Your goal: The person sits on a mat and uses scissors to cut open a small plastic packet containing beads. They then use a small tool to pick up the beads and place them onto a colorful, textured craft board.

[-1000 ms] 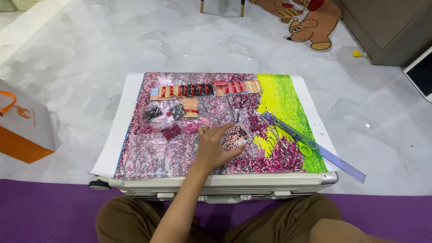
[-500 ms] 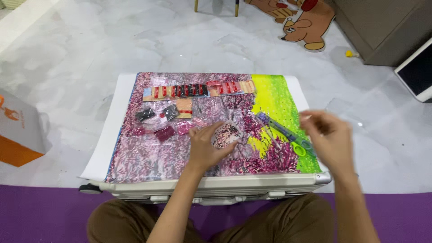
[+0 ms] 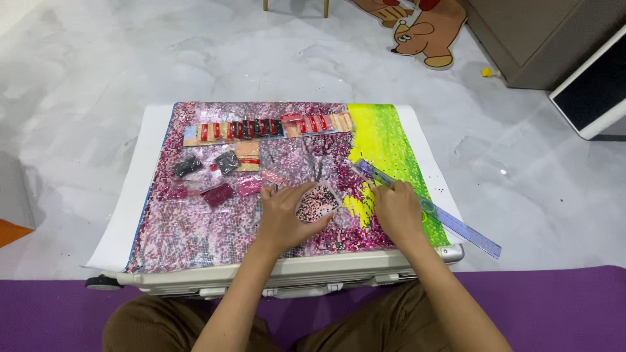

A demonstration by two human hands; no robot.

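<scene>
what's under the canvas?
A white suitcase lying flat, its front edge and a wheel showing. The canvas covers its top, so that cannot be seen. The canvas sides overhang the floor.

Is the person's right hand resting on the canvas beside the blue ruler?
Yes, the right hand lies flat on the canvas, right beside the blue ruler.

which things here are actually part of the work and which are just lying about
In use: diamond painting canvas, bead tray under the left hand, ruler by the right hand, bead bags.
Lying about: cartoon animal cutout, yellow bit, purple mat.
</scene>
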